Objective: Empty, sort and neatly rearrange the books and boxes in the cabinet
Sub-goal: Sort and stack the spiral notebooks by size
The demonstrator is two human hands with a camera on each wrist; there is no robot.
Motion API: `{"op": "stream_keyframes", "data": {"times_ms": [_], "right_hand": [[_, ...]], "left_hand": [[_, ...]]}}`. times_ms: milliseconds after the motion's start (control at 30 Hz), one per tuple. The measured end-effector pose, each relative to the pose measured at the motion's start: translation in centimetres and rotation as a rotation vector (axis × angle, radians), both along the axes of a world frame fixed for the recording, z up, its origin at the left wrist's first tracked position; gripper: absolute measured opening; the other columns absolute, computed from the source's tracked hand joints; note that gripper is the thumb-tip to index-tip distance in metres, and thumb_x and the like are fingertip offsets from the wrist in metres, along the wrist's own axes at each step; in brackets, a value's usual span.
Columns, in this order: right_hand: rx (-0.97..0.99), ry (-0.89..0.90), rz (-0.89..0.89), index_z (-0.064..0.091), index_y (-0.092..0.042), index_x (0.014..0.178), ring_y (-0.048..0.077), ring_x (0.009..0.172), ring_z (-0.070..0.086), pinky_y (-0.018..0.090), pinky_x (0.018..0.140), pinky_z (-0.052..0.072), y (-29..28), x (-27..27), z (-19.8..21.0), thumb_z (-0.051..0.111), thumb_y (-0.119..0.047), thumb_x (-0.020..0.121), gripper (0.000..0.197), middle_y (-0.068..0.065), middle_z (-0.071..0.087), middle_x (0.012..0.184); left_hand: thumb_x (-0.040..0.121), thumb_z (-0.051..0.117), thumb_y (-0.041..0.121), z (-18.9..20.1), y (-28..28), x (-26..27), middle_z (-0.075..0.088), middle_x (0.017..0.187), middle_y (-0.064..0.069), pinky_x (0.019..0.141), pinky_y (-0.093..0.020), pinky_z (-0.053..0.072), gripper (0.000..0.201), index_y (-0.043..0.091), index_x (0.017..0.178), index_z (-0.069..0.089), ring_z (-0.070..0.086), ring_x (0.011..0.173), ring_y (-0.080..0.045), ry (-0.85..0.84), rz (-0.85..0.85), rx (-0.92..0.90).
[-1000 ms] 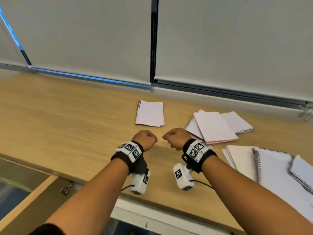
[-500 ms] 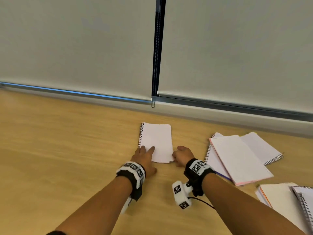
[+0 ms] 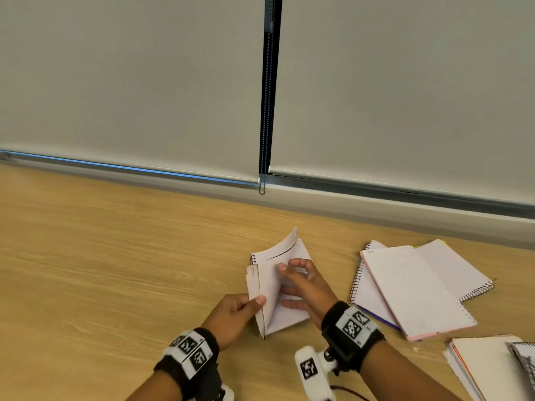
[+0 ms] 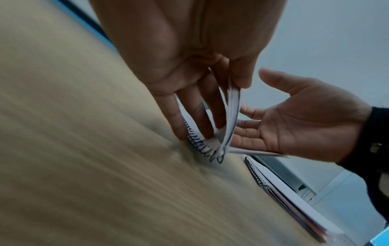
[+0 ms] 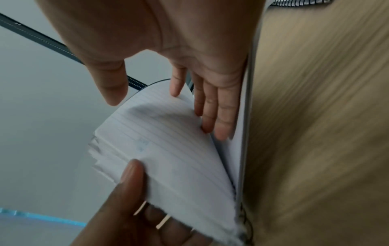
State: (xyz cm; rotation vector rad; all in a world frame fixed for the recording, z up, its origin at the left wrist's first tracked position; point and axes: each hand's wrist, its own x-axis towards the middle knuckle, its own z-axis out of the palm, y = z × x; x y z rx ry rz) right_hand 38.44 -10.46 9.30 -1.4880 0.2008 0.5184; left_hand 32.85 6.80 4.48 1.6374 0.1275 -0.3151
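Observation:
A small white spiral notebook (image 3: 270, 287) lies on the wooden top (image 3: 115, 270), partly fanned open, its wire binding on the left. My left hand (image 3: 246, 306) pinches a wad of its lined pages, thumb on top and fingers beneath, and holds them raised. In the left wrist view those pages (image 4: 231, 108) curve up from the coil under my left hand (image 4: 200, 99). My right hand (image 3: 301, 285) lies with straight fingers slid between the pages. The right wrist view shows its fingers (image 5: 210, 108) against the lower leaves, thumb free, and the lifted lined page (image 5: 164, 141).
Two larger spiral notebooks (image 3: 411, 287) lie overlapped just right of my hands. Another pile of notebooks (image 3: 486, 369) sits at the bottom right. Grey roller blinds (image 3: 130, 82) close off the back, with a bead chain (image 3: 262, 183) hanging at the middle.
A second ago both fists hovered above the top; then both hands touched the flat, closed notebook. Now the left hand has lifted a wad of pages and the right fingers have slipped inside.

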Motion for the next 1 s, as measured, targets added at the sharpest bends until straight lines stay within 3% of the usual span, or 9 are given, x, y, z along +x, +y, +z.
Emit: {"op": "stream_keyframes", "data": {"times_ms": [100,233,300,467,600,733,867,933,1000], "right_hand": [[-0.073,-0.119,0.088,0.044,-0.029,0.128,0.015,0.107,0.063,0.027,0.082,0.052,0.2,-1.9,-0.4,0.076,-0.029,0.082,0.056,-0.001,0.062,0.119],[-0.260,-0.332,0.324,0.044,-0.046,0.124,0.008,0.109,0.059,0.021,0.087,0.051,0.3,-4.1,-1.3,0.080,-0.033,0.077,0.060,-0.010,0.055,0.124],[-0.312,-0.382,0.385,0.044,-0.049,0.123,0.004,0.110,0.055,0.015,0.085,0.046,0.2,-4.9,-1.1,0.080,-0.037,0.076,0.061,-0.015,0.052,0.125],[-0.322,-0.403,0.442,0.044,-0.053,0.126,0.003,0.112,0.052,0.012,0.081,0.042,0.2,-7.1,-0.9,0.079,-0.042,0.074,0.064,-0.020,0.047,0.127],[-0.337,-0.415,0.455,0.043,-0.053,0.125,0.001,0.114,0.049,0.010,0.080,0.040,0.6,-8.1,-1.0,0.079,-0.041,0.073,0.064,-0.026,0.043,0.127],[-0.323,-0.416,0.458,0.043,-0.052,0.124,0.001,0.115,0.049,0.010,0.079,0.040,0.6,-8.5,-1.1,0.080,-0.041,0.073,0.063,-0.028,0.042,0.129],[-0.279,-0.375,0.441,0.045,-0.051,0.123,0.003,0.112,0.052,0.013,0.081,0.044,0.5,-8.8,-1.1,0.077,-0.044,0.077,0.056,-0.024,0.046,0.127],[-0.220,-0.330,0.378,0.046,-0.046,0.122,0.006,0.106,0.059,0.015,0.078,0.049,0.6,-8.9,-0.6,0.072,-0.053,0.077,0.052,-0.016,0.052,0.123],[-0.207,-0.273,0.317,0.042,-0.039,0.124,0.007,0.096,0.066,0.016,0.072,0.051,0.7,-8.8,-0.2,0.068,-0.060,0.073,0.061,-0.007,0.057,0.117]], "left_hand": [[0.092,0.061,0.038,1.5,-0.5,-1.4,0.073,0.103,-0.014,0.089,-0.036,0.055,0.035,0.006,0.106,0.069,0.071,0.095,-0.024,0.078,0.035,-0.194],[0.093,0.036,0.061,3.9,0.1,-2.0,0.065,0.126,-0.016,0.104,-0.054,0.043,0.063,0.014,0.128,0.059,0.060,0.119,-0.034,0.201,0.032,-0.477],[0.097,0.029,0.061,4.6,0.7,-2.2,0.066,0.124,-0.014,0.105,-0.054,0.043,0.064,0.015,0.127,0.061,0.061,0.118,-0.030,0.201,0.055,-0.392],[0.102,0.040,0.033,4.7,1.8,-3.3,0.072,0.111,-0.013,0.101,-0.049,0.048,0.039,0.009,0.117,0.067,0.065,0.110,-0.032,0.106,0.158,-0.207],[0.101,0.040,0.038,5.0,2.1,-4.0,0.074,0.106,-0.007,0.091,-0.040,0.054,0.039,0.016,0.114,0.069,0.070,0.101,-0.023,0.029,0.129,-0.101],[0.101,0.042,0.034,5.3,2.2,-4.3,0.075,0.104,-0.007,0.090,-0.039,0.055,0.037,0.012,0.112,0.069,0.071,0.098,-0.022,0.007,0.122,-0.085],[0.103,0.040,0.031,4.2,2.6,-4.5,0.074,0.104,-0.011,0.089,-0.043,0.054,0.034,0.013,0.114,0.067,0.070,0.097,-0.027,0.056,0.149,-0.106],[0.103,0.041,0.025,3.9,2.5,-4.5,0.072,0.103,-0.019,0.083,-0.040,0.056,0.032,0.006,0.112,0.065,0.069,0.090,-0.029,0.054,0.148,-0.118],[0.102,0.045,0.016,4.0,2.0,-4.2,0.071,0.098,-0.023,0.074,-0.036,0.056,0.023,0.003,0.110,0.063,0.068,0.082,-0.030,-0.001,0.103,-0.049]]}}
